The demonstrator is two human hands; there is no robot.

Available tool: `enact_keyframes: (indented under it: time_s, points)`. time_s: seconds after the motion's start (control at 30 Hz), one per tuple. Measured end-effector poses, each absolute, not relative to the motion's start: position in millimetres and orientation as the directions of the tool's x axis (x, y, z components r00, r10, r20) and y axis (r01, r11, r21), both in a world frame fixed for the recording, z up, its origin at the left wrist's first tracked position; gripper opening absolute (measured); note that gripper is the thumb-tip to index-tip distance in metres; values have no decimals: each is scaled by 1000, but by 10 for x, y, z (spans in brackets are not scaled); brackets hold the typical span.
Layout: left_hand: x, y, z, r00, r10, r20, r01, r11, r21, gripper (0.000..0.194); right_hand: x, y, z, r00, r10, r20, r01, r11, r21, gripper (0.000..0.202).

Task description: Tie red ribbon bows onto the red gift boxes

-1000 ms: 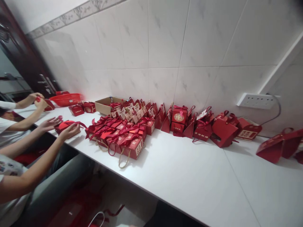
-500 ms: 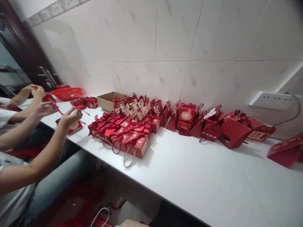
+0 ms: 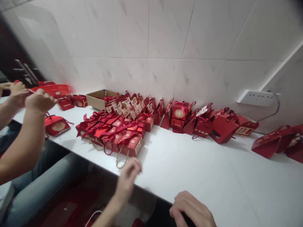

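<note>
My left hand (image 3: 129, 176) is raised at the table's front edge, just in front of the nearest red boxes; its fingers are curled and blurred, and whether they hold anything cannot be made out. Lower right, my right hand (image 3: 190, 208) is at the edge of the white table (image 3: 189, 164), back up, fingers bent down and their tips partly hidden. A block of red gift boxes (image 3: 118, 132) with dark red ribbon bows and cord handles lies beyond my left hand. Behind it are upright boxes with cream tags (image 3: 127, 107).
Along the wall stand more red boxes (image 3: 223, 127) and a white socket strip (image 3: 258, 97). An open cardboard box (image 3: 97, 101) and a red basket (image 3: 55, 90) are at the back left. At left, a person's hands (image 3: 39, 101) work above a red box (image 3: 56, 126).
Both my hands have come into view from below. The view has shifted right, with boxes and wall lying further left. The other person's hands have moved left in the picture.
</note>
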State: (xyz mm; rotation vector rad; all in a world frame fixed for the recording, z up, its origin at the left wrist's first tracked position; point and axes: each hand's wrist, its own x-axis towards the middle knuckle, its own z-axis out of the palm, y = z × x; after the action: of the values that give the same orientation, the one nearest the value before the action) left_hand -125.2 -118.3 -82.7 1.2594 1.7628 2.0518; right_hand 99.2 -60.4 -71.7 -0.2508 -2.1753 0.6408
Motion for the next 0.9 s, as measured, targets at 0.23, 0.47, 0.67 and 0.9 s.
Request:
enact_keyframes:
  time_s: [0.23, 0.47, 0.67, 0.9]
  points:
    - [-1797, -917, -1151, -529, 508, 679, 846, 254, 469, 33, 939, -763, -842, -720, 408, 561, -10, 802, -597, 22]
    - [-1308, -972, -1478, -301, 602, 740, 895, -89, 437, 33, 1052, -736, -890, -724, 580, 374, 153, 664, -732, 23]
    - [-1204, -619, -1546, -719, 625, 303, 308, -103, 946, 46, 1090, -356, -1077, -535, 806, 253, 221, 422, -879, 20]
    - [-1064, -371, -1568, -448, 892, 58, -3, -66, 998, 46, 989, 117, -1376, -388, 918, 78, 132, 139, -981, 39]
